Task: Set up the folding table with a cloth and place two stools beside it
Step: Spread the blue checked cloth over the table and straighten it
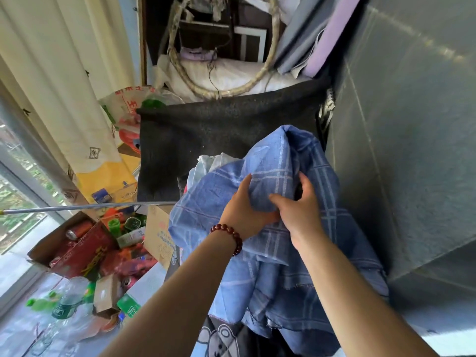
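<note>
Both hands are gripping the blue checked cloth [280, 161] at the centre. The left hand [242, 210] is clutching a fold, and the right hand [301, 215] is curling its fingers round the bunch just beside it. The cloth is draping down towards 6 o'clock, in front of a dark felt-like surface [206, 135] at 12. A grey wall [401, 124] is filling 3 o'clock, a cream curtain [64, 73] is hanging at 10 and a window [15, 202] is showing at 9 — a cardboard box [74, 243] of cans is sitting at 8

Count: 2 hands (left hand [244, 215], right hand [302, 212]), 1 blue checked cloth [283, 155], 1 red bead bracelet [229, 237], 1 metal rod [90, 207] left, 1 rope loop [180, 68] far.
</note>
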`<state>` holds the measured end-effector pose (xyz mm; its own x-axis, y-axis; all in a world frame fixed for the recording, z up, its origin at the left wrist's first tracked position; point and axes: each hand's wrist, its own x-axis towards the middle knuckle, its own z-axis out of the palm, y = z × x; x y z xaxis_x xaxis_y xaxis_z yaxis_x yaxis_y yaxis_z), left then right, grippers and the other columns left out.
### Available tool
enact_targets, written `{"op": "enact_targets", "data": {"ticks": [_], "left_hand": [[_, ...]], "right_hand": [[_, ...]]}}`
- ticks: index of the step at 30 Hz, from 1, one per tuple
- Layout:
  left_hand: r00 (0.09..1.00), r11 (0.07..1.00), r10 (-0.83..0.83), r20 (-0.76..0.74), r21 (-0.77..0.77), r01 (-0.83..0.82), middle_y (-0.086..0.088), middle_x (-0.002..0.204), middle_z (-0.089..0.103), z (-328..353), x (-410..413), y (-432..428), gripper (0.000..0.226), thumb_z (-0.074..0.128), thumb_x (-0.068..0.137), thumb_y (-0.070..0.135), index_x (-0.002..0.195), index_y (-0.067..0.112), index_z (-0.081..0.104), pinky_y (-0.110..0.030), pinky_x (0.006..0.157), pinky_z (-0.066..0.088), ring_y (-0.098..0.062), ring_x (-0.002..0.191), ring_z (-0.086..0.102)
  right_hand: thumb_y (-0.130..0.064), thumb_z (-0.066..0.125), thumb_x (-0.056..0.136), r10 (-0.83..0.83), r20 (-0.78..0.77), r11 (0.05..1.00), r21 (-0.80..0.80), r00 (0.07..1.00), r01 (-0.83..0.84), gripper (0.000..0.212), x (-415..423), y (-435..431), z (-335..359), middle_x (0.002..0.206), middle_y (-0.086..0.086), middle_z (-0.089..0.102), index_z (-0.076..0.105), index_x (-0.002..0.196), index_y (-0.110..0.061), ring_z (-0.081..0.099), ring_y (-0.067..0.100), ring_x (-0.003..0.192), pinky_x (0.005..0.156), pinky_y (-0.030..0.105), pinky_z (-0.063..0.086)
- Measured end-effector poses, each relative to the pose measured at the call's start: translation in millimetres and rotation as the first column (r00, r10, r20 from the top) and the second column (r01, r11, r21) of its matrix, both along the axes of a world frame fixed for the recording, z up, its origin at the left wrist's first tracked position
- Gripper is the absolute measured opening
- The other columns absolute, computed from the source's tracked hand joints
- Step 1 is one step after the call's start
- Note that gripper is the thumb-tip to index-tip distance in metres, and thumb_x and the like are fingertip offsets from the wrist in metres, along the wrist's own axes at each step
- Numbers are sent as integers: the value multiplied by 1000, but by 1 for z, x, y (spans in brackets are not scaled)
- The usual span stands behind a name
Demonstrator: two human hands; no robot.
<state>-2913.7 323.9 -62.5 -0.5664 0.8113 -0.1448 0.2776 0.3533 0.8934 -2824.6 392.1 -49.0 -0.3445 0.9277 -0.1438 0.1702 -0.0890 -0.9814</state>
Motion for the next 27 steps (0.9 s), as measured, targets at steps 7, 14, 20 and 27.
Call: {"op": "enact_targets", "data": {"ticks": [7, 14, 20, 27], "left_hand": [[993, 997, 57, -102, -38, -61, 1, 141, 41, -1, 12, 5, 102, 77, 65, 39, 147, 28, 17, -19, 89, 35, -14, 126, 44], [951, 981, 190, -242, 17, -191, 7, 105, 63, 8, 37, 5, 62, 73, 68, 33, 124, 22, 48, -19, 75, 40, -14, 99, 60], [916, 948, 319, -244, 97, -304, 16, 71, 56, 11, 64, -1, 22, 70, 71, 23, 82, 25, 51, -15, 55, 34, -2, 67, 52], [850, 876, 474, -231, 223, -428, 19, 71, 58, 8, 96, -12, 24, 68, 74, 14, 78, 32, 51, -7, 55, 37, 8, 65, 52]], "right_hand": [[-2, 61, 82, 135, -75, 985, -102, 988, -142, 23, 6, 5, -7, 94, 7, 72, 67, 102, -12, 69, 19, 86, 75, 33, 57], [-8, 59, 89, 274, -152, 960, -7, 950, -279, 17, 15, 11, -7, 91, 4, 72, 67, 84, -22, 68, 14, 83, 67, 27, 56], [-14, 62, 87, 396, -207, 917, 32, 895, -399, 11, 33, 13, -12, 87, -6, 73, 65, 83, -24, 68, 8, 86, 78, 25, 52], [-11, 67, 83, 467, -264, 879, 37, 844, -475, 11, 50, 6, -9, 82, -10, 71, 65, 82, -22, 68, 2, 78, 71, 18, 52]]}}
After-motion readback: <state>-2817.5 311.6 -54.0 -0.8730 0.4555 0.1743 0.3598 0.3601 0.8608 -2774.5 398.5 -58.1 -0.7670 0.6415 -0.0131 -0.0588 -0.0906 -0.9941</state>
